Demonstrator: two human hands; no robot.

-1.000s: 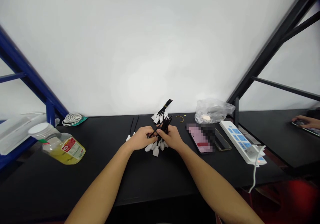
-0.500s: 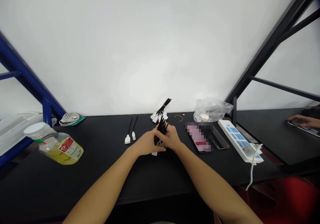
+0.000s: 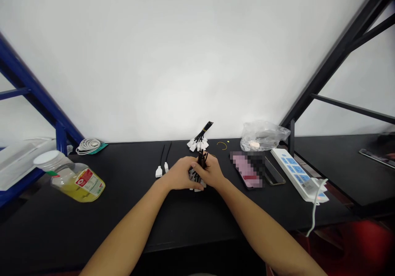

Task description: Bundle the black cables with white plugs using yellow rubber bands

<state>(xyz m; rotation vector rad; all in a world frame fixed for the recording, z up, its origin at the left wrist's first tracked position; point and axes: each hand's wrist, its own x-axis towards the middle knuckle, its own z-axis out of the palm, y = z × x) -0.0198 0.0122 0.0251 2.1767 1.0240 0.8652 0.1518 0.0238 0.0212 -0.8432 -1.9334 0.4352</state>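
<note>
Both hands meet at the middle of the black table (image 3: 101, 226). My left hand (image 3: 179, 174) and my right hand (image 3: 210, 172) grip a bunch of black cables (image 3: 201, 163), whose white plug ends show below my fingers. Just behind my hands stands a second bunch of black cables with white tags (image 3: 199, 142), bound near the top by a yellow tie. Two loose black cables with white plugs (image 3: 162, 163) lie left of my left hand, not touching it.
A jar of yellow liquid (image 3: 78, 182) lies left, near a coiled white cable (image 3: 89, 146). On the right are a phone with a pixelated screen (image 3: 247, 169), a blue-and-white power strip (image 3: 296, 174) and a plastic bag (image 3: 262, 136). Blue and black frame posts flank the table.
My hands have closed in around the bunch, hiding more of its white plugs. The co-worker's hand at the far right has drawn back almost out of view.
</note>
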